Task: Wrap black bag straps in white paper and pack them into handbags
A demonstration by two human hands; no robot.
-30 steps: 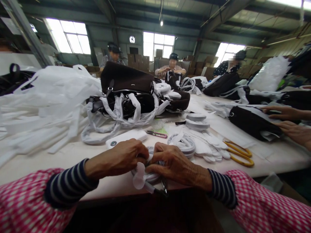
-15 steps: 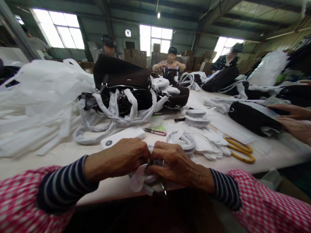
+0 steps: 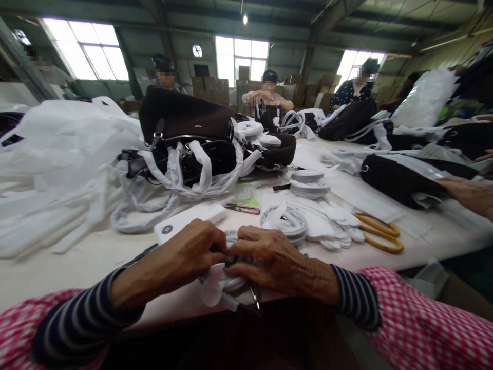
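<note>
At the lower centre of the frame, the person's left hand point(image 3: 188, 257) and right hand point(image 3: 269, 259) meet knuckle to knuckle at the near edge of the table point(image 3: 77, 257). Both are closed tightly around a wrapped strap point(image 3: 225, 280), a coiled band bound in white foam-like sheet. Most of the coil looks covered already. What seems left is a loose white flap hanging under the left hand and a bare metal clasp point(image 3: 254, 299) dangling below the right, so the wrapping appears near its end rather than finished. The wrap is pale, soft and crumpled, and the fingers hide its middle. Just beyond the hands lie a white power bank point(image 3: 188, 221), small pink snips point(image 3: 242, 208) and another white coil point(image 3: 287, 223). Yellow-handled scissors point(image 3: 379, 234) sit towards the right. A dark brown handbag point(image 3: 188, 139) with white-wrapped handles stands at centre. White plastic bags point(image 3: 57, 149) pile up at the left, and a co-worker's hand point(image 3: 470, 195) rests by a black bag point(image 3: 400, 182) at the right edge.
</note>
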